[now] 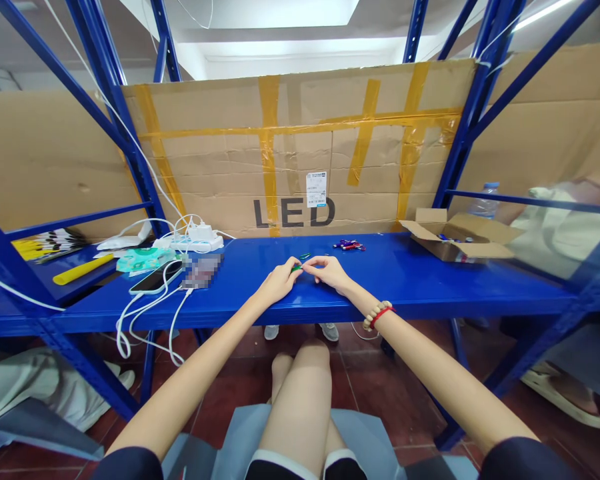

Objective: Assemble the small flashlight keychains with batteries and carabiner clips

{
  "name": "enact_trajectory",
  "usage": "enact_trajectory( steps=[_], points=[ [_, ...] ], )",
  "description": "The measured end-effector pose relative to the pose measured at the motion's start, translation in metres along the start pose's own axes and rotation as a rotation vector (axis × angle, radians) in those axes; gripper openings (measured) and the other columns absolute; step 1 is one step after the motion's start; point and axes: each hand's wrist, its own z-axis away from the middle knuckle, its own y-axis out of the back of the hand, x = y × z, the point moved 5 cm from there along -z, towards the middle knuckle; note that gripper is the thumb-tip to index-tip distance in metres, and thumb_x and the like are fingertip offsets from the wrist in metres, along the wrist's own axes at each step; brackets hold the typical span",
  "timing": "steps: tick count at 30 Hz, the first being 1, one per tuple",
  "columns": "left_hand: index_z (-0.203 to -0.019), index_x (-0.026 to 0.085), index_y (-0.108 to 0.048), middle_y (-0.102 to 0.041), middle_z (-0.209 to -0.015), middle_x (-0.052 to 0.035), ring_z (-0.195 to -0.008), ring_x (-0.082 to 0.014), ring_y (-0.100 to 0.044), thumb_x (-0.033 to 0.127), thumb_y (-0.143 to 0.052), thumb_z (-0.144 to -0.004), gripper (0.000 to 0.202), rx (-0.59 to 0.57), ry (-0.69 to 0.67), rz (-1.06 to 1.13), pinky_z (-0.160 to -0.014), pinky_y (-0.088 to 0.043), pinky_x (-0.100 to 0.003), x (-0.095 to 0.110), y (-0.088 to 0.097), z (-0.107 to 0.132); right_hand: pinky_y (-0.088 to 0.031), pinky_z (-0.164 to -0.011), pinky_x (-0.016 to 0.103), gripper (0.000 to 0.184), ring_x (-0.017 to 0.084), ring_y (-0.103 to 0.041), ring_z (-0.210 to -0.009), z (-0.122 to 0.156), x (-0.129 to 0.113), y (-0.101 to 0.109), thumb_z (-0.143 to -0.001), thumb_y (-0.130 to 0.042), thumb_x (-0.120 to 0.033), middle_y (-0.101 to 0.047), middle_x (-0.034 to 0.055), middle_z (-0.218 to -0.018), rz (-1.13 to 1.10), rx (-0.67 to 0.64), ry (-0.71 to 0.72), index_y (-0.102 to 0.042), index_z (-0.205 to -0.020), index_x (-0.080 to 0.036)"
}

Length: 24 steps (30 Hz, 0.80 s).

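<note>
My left hand (280, 280) and my right hand (329, 271) rest close together on the blue shelf (405, 280), fingertips meeting. Both pinch a small green item (297, 268) between them; it is too small to name. Another small green piece (305, 256) lies just behind my fingers. A little heap of small red, blue and purple pieces (349, 245) sits farther back on the shelf. My right wrist wears a bead bracelet and a red band (377, 315).
An open cardboard box (457, 240) with small parts stands at the right. At the left lie a phone (155, 277), white cables, a power strip (193, 239), a teal packet and a yellow tool (83, 269). A taped cardboard wall marked LED backs the shelf.
</note>
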Motion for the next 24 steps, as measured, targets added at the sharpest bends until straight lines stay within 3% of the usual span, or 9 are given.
enact_trajectory(
  steps=[24],
  points=[
    [-0.097, 0.021, -0.046, -0.053, -0.063, 0.0021, -0.063, -0.0161, -0.057, 0.031, -0.037, -0.089, 0.016, -0.006, 0.014, -0.005, -0.065, -0.042, -0.026, -0.0009, 0.0001, 0.0002, -0.036, -0.043, 0.021, 0.039, 0.004, -0.044, -0.040, 0.0011, -0.0049, -0.0015, -0.058, -0.071, -0.047, -0.063, 0.0025, -0.068, -0.039, -0.005, -0.001, -0.066, -0.073, -0.012]
  ],
)
